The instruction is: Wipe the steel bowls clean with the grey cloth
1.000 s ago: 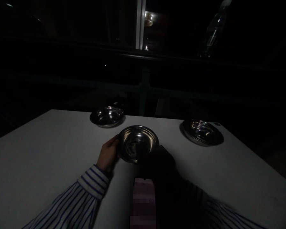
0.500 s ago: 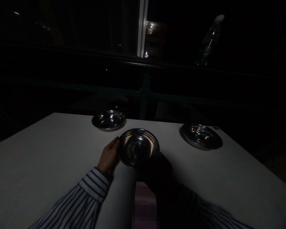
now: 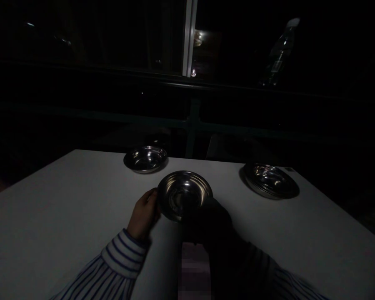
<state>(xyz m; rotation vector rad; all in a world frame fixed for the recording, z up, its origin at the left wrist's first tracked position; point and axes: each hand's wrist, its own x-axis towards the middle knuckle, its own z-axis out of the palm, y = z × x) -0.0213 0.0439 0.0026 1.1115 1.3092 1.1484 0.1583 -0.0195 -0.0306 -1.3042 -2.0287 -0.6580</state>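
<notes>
A shallow steel bowl (image 3: 185, 187) is between my hands, over the middle of the white table (image 3: 90, 200). My left hand (image 3: 143, 214) grips its left rim, thumb on top and fingers bent underneath. In deep shadow, my right hand (image 3: 211, 221) covers the lower right rim; its separate fingers hardly show, but it appears closed on the bowl. A second steel bowl (image 3: 146, 159) sits near the far edge, left of the held one. To the right, what look like nested steel bowls (image 3: 270, 181) rest by the far right corner.
The room is very dark. Beyond the table run a dark rail (image 3: 162, 121) and a window with a pale frame post (image 3: 190, 37). A clear bottle (image 3: 281, 52) stands tilted in view at upper right. A pinkish blurred patch (image 3: 195, 266) shows at the bottom.
The whole view has shifted slightly, so the table and bowls appear a little further right and lower. Both hands stay at the same bowl.
</notes>
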